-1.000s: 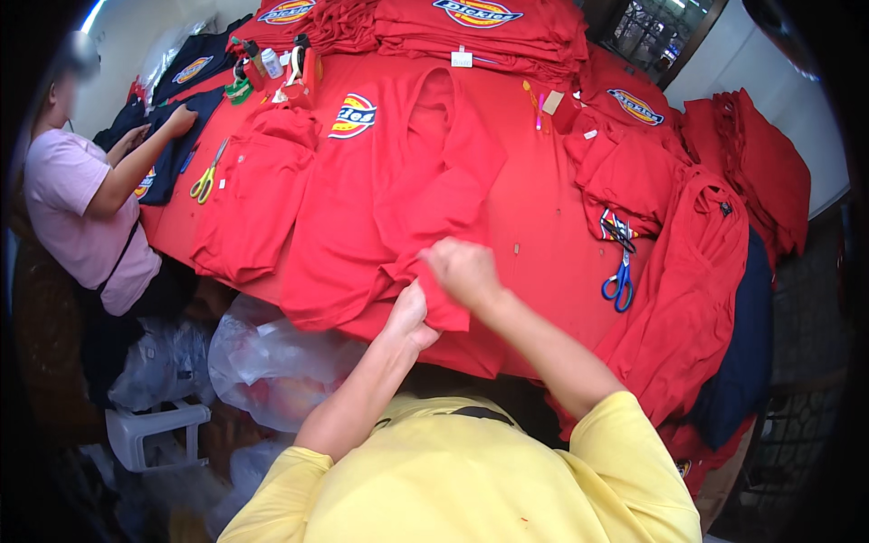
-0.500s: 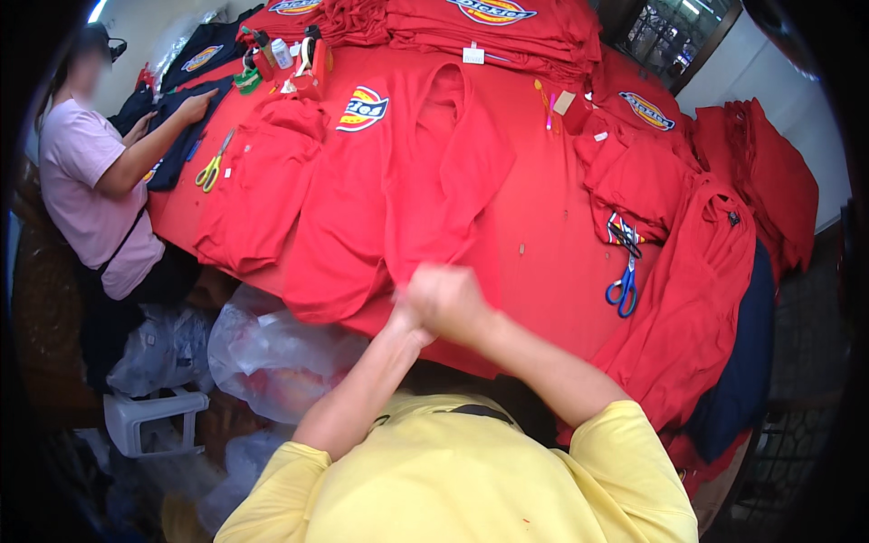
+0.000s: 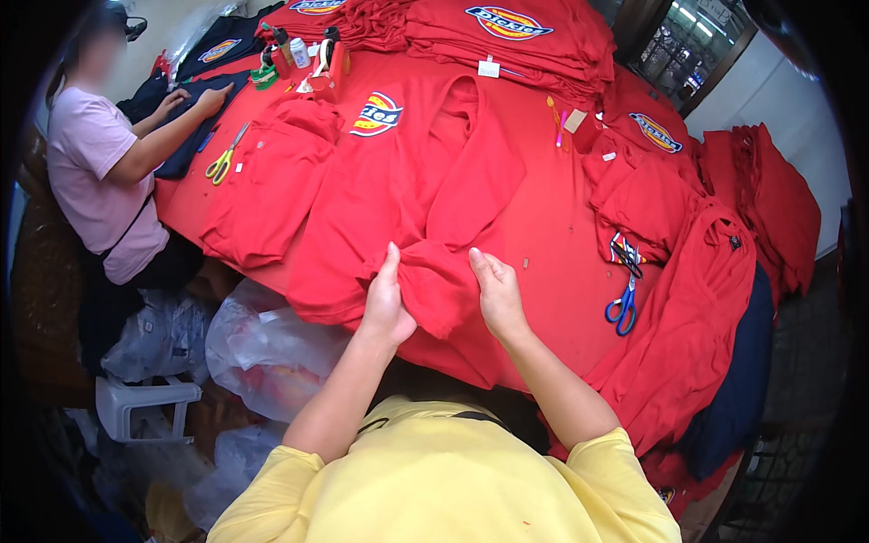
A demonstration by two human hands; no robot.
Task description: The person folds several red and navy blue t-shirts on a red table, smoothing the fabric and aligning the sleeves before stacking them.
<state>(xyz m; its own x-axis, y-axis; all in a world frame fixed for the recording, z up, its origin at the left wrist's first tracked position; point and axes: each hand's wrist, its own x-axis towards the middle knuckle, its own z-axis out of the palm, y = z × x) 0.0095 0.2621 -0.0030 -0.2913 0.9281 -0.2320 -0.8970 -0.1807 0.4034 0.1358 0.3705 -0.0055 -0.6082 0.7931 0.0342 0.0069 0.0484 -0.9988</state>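
Head view: left hand [image 3: 387, 303] and right hand [image 3: 498, 294], apart, each clamped on a side of 1 bunched fold of red shirt [image 3: 434, 285], pinched taut between them, likely to keep the cloth flat for handling. Shirt spread over near edge of red-draped surface [image 3: 543, 226], logo (printed patch) turned up. Blue scissors [image 3: 623, 299] parked within right reach. Yellow scissors [image 3: 220, 163] far left, beside a co-worker's hand [image 3: 213, 95] pressing dark cloth. Folded red stacks [image 3: 507, 36] along far side.
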